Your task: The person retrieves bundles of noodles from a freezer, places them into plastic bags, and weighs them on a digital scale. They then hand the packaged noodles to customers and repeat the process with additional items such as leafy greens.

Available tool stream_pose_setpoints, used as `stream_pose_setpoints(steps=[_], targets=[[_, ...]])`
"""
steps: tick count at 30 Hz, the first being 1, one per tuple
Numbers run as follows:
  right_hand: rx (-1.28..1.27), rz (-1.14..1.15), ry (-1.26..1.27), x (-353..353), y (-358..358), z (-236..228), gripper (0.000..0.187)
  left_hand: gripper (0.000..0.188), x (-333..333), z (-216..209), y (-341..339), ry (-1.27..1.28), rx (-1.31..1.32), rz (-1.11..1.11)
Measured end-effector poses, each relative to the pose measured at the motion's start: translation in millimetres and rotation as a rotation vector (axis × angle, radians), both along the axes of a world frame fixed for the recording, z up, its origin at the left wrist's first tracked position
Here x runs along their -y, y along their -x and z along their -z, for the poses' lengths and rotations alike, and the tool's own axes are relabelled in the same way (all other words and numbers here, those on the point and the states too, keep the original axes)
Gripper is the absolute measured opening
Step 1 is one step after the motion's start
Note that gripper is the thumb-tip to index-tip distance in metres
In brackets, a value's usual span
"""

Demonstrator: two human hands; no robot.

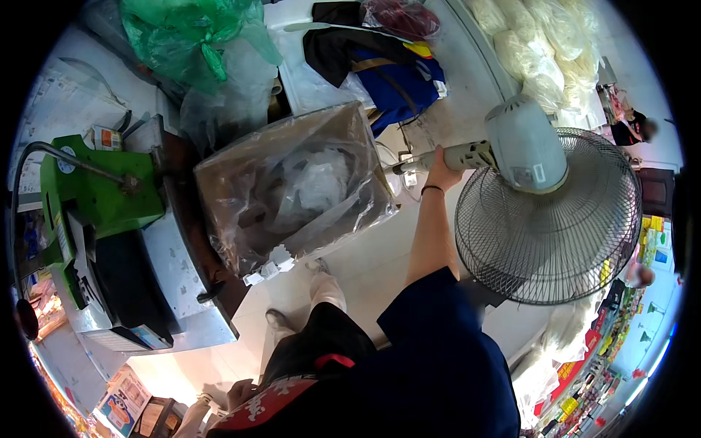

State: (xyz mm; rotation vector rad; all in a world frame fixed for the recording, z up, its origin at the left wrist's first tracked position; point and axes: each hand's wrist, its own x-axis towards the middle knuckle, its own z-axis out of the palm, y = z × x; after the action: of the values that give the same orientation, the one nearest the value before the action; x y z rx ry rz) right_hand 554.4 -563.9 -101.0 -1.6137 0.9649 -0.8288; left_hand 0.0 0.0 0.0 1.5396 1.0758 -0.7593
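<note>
Fan (544, 201) with a pale grey plastic motor housing and a round dark wire cage: you've got exactly one, tipped sideways just right of the open box. Your bare right hand (443, 172) has its fingers wrapped around the pale tubular neck, right behind the housing, with one thin black band (433, 189) on that wrist. Your bare left hand (242, 394) is down low by your apron (281, 401), black with red and white print; can't tell if those fingers are wide or curled. Containers: one brown cardboard box (244, 171) lined with clear plastic film, and crumpled whitish plastic (321, 179) inside it. One white shallow tray (290, 69) behind that, with dark and blue cloth (398, 87) piled over it. One knotted green plastic bag (197, 36) up top, contents too hard to make out. Several clear bags of pale stuff (540, 44) sit upper right, overlapping too much to count. Also one green metal machine (102, 193) on your left, plus two shoes (277, 317) below the box.
</note>
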Motion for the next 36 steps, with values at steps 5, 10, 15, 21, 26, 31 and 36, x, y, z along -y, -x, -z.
stream_pose_setpoints(steps=[5,10,15,21,26,31,36], targets=[[0.151,-0.060,-0.086,9,19,16,0.058,0.028,19,-38,-72,0.039,-0.110,-0.017],[0.001,-0.131,-0.079,-1,32,4,0.058,0.027,12,-33,-63,-0.100,-0.013,0.062],[0.017,-0.156,-0.078,-11,39,17,0.063,0.026,11,-25,-57,-0.088,0.011,0.074],[-0.091,-0.162,0.137,-16,41,15,0.064,0.025,21,-26,-62,-0.057,0.011,0.057],[-0.025,-0.182,0.047,-28,49,-4,0.059,0.023,15,-21,-53,-0.070,-0.009,0.004],[-0.032,-0.166,-0.006,-31,66,-7,0.064,0.021,19,-13,-61,-0.017,0.052,-0.038],[0.013,-0.229,0.004,-32,79,7,0.073,0.022,28,-15,-65,-0.028,0.125,-0.053]])
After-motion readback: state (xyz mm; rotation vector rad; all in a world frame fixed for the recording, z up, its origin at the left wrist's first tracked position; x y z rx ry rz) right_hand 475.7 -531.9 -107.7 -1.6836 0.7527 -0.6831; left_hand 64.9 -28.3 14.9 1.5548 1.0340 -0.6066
